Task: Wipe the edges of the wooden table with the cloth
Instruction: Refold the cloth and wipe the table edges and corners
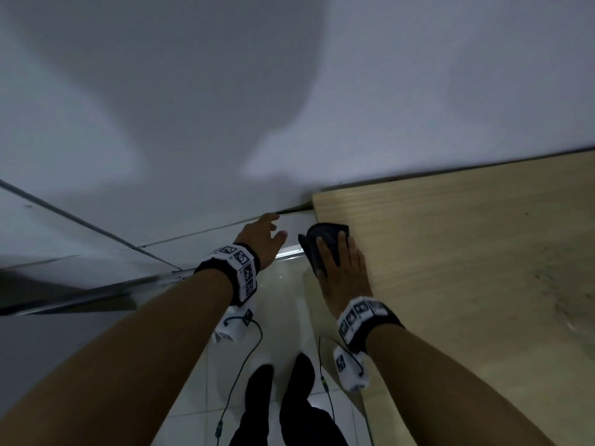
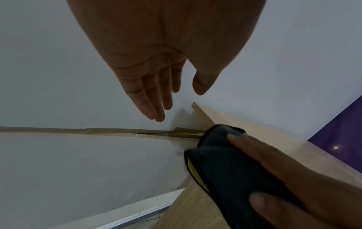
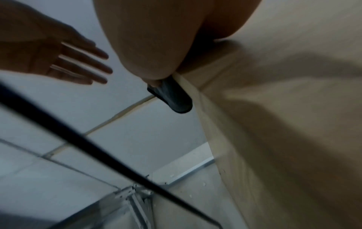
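Observation:
The light wooden table (image 1: 467, 252) fills the right side, and its far left corner meets the white wall. A dark cloth (image 1: 325, 239) with a yellow inner face (image 2: 192, 167) is folded over the table's left edge, just short of that corner. My right hand (image 1: 344, 268) grips the cloth, fingers on top and thumb (image 2: 262, 203) down the side of the edge. In the right wrist view the cloth (image 3: 174, 96) sticks out beyond my palm along the edge. My left hand (image 1: 260, 236) hovers left of the corner near the wall, fingers straight, holding nothing.
A white wall (image 1: 193, 107) with a taped seam (image 2: 78, 131) stands close behind the corner. A metal frame (image 1: 96, 294) runs at the left. Below are pale floor tiles (image 1: 283, 317), my dark legs (image 1: 289, 397) and thin hanging cables (image 1: 244, 365). Something purple (image 2: 340, 136) lies beyond the table.

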